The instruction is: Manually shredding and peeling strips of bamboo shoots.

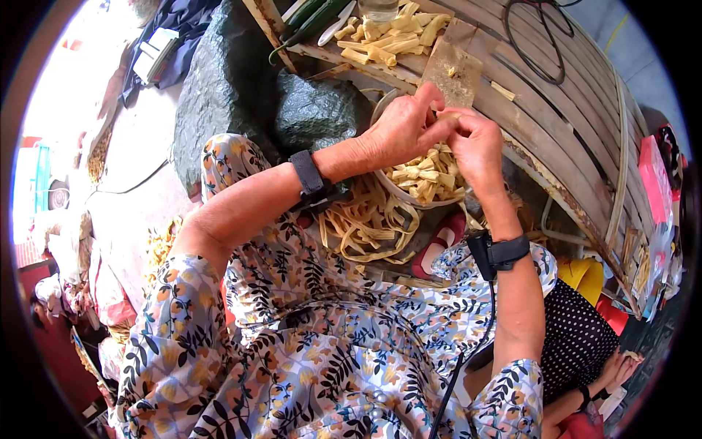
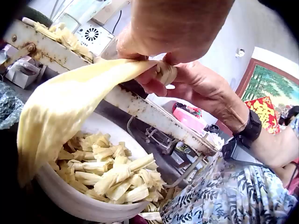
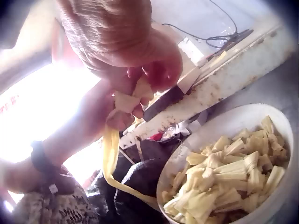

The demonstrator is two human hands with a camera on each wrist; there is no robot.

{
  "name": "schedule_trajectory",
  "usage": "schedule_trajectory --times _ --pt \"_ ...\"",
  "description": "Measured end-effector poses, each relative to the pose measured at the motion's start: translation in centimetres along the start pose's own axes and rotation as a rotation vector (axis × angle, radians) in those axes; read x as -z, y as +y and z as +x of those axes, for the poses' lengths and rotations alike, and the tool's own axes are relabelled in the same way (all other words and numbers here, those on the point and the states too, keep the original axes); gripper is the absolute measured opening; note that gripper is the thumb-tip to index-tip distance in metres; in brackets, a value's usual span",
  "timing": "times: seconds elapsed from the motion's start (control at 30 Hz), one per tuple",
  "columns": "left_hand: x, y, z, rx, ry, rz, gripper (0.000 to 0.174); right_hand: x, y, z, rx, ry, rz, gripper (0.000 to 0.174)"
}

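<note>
My left hand (image 1: pixel 401 130) and right hand (image 1: pixel 477 150) meet above a white bowl (image 2: pixel 88 205), fingertips close together. Both pinch a soft, pale yellow strip (image 2: pixel 70 100), which looks like tofu skin. Between the fingers it is wound into a small bundle (image 2: pixel 167 73), and a long loose end hangs down from the left hand. Under the hands, the bowl holds a heap of short, tied pale yellow bundles (image 3: pixel 224 172). Part of the wound strip is hidden behind the fingers.
More bundles (image 1: pixel 395 40) lie on a slatted wooden table (image 1: pixel 541 124) with a rusty metal edge, near green cucumbers (image 1: pixel 314 18) and a white-handled knife (image 1: pixel 338 22). Long loose strips (image 1: pixel 365 227) sit below the bowl. A dark plastic bag (image 1: pixel 219 102) stands at left; another person's hand (image 1: pixel 621 369) shows lower right.
</note>
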State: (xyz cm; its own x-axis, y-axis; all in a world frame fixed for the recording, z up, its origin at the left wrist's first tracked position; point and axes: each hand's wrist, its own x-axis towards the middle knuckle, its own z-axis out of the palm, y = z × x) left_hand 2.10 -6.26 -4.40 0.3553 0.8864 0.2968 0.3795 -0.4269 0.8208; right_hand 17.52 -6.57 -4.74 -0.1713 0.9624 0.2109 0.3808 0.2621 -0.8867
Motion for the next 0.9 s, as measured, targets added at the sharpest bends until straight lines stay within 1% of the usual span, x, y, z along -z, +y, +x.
schedule_trajectory --times 0.03,0.1,0.13,0.23,0.27,0.37,0.4,0.5,0.53,0.63,0.67,0.77,0.8,0.83,0.9 --pt "-0.2 -0.3 0.0 -0.027 0.013 0.042 0.025 -0.1 -0.4 -0.2 0.077 0.037 -0.114 0.01" --pt "-0.7 -0.4 0.1 0.031 0.046 -0.004 0.027 -0.3 -1.1 -0.5 0.231 0.107 -0.345 0.009" --pt "-0.8 -0.4 0.0 0.063 0.063 -0.027 0.029 0.0 -0.8 -0.5 0.246 0.099 -0.28 0.01" --pt "-0.4 0.8 0.3 0.247 0.06 -0.297 0.019 0.5 -1.1 -0.4 0.167 0.112 0.025 0.008" --pt "-0.2 1.0 0.5 0.36 0.049 -0.381 0.018 0.7 -1.2 -0.3 0.138 0.117 0.125 0.008" --pt "0.0 0.6 0.6 0.604 -0.006 -0.925 0.019 0.7 -1.7 -0.1 0.113 0.17 0.295 0.007" --pt "0.3 1.3 0.4 0.569 -0.038 -1.048 0.024 1.1 -1.4 0.1 0.055 0.17 0.389 0.007" --pt "0.7 1.4 0.4 0.611 -0.159 -1.111 0.029 3.4 -1.1 0.9 -0.234 0.301 0.671 0.009" --pt "0.8 2.1 0.4 0.594 -0.162 -1.032 0.029 4.0 -1.3 0.9 -0.274 0.333 0.765 0.01" --pt "0.8 0.7 0.4 0.445 -0.288 -0.871 0.025 4.5 -1.5 0.9 -0.306 0.343 0.814 0.012" --pt "0.9 0.4 0.1 0.373 -0.288 -0.755 0.023 4.9 -0.5 0.9 -0.253 0.225 0.795 0.015" --pt "1.5 -0.2 -0.3 0.34 -0.337 -0.649 0.024 4.5 -0.9 0.6 -0.369 0.098 0.656 0.019" --pt "1.6 -0.3 -0.2 0.348 -0.344 -0.661 0.024 4.4 -0.9 0.6 -0.361 -0.03 0.587 0.029" --pt "1.6 -0.4 -0.2 0.355 -0.35 -0.673 0.024 4.0 -1.2 0.4 -0.416 -0.083 0.555 0.038" --pt "1.7 -0.3 -0.1 0.376 -0.381 -0.67 0.025 3.2 -0.8 0.1 -0.406 -0.211 0.504 0.039"
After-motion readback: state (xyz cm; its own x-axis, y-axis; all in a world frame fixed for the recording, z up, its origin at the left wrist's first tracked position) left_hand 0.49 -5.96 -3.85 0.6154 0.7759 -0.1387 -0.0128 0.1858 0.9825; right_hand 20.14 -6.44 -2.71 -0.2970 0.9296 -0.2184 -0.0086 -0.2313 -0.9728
